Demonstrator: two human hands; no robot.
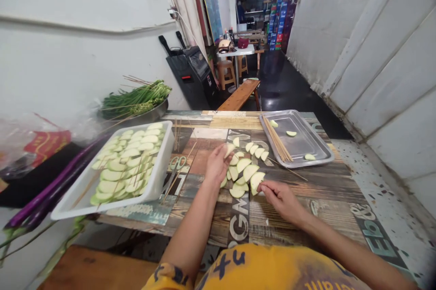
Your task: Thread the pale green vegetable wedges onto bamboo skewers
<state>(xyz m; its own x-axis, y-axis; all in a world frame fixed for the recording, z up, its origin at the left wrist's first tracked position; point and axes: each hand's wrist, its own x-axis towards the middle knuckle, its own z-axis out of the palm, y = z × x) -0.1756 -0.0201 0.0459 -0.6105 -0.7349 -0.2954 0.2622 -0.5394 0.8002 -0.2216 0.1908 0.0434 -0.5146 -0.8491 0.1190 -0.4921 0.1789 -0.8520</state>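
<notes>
Pale-green half-moon vegetable slices (240, 165) lie in a loose spread on the wood-patterned tabletop (194, 210), straight ahead of the person at twelve o'clock, seemingly put there so both hands reach them without stretching. At the spread's ten o'clock edge the bare left hand (218, 162) has thumb and fingertips closed around one pale slice (230, 149), raised by its rim, a hold that leaves most of its face uncovered. At four o'clock the bare right hand (281, 197) has its fingers curled and its thumb and forefinger pinched shut on the near edge of a broad pale-green slice (256, 181); the spot is small, so I cannot tell whether a thin stick sits in that pinch too.

At one o'clock four slices sit in a line with a thin wooden skewer (289, 169) pointing out from them, apparently threaded. Towards two o'clock a shallow silver metal tray (315, 137) keeps a bundle of tan bamboo sticks (276, 137) together along its left side, probably for easy picking, with a few slices beside them. At nine o'clock a deep white plastic tub (163, 162) holds overlapping slices with sticks among them, its walls keeping the stack from sliding. Green-handled scissors (177, 163) rest between tub and spread.
</notes>
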